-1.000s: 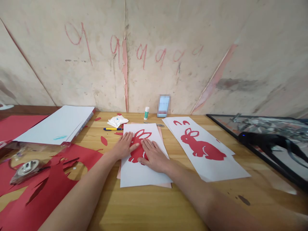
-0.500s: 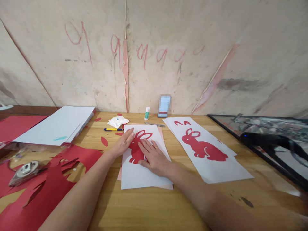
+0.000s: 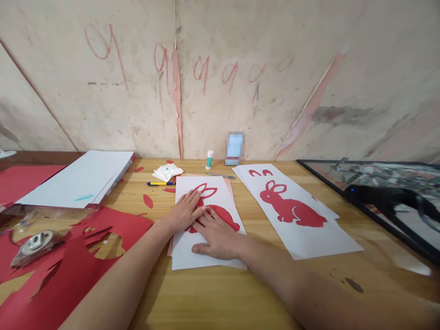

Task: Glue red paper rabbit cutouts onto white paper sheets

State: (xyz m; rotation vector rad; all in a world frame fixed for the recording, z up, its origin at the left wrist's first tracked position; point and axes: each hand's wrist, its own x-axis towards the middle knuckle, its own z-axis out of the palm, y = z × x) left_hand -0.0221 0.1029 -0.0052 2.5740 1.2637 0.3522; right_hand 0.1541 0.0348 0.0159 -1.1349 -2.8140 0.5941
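A red paper rabbit cutout [image 3: 225,215] lies on a white sheet [image 3: 189,256] in front of me. My left hand [image 3: 184,211] rests flat on the rabbit's head and front, covering most of them. Over its body and lower front lies my right hand [image 3: 216,236], fingers stretched out and thumb apart on the white paper. The fingertips of both hands meet near the rabbit's middle. Its outlined ears and rounded rear stay visible. A pinkish sheet [image 3: 231,188] peeks out beneath the white one.
To the right, another red rabbit [image 3: 292,208] lies on white sheets [image 3: 309,245]. Behind are a glue stick [image 3: 209,160], a phone [image 3: 234,149], tweezers-like metal tool [image 3: 220,175], crumpled tissue [image 3: 167,172] and yellow pen [image 3: 160,184]. Red paper scraps [image 3: 72,270] and a tape measure [image 3: 37,243] lie left.
My left hand has slid right and down onto the rabbit's head and front. My right hand has shifted slightly down, uncovering the rabbit's rear. The view has tilted a little.
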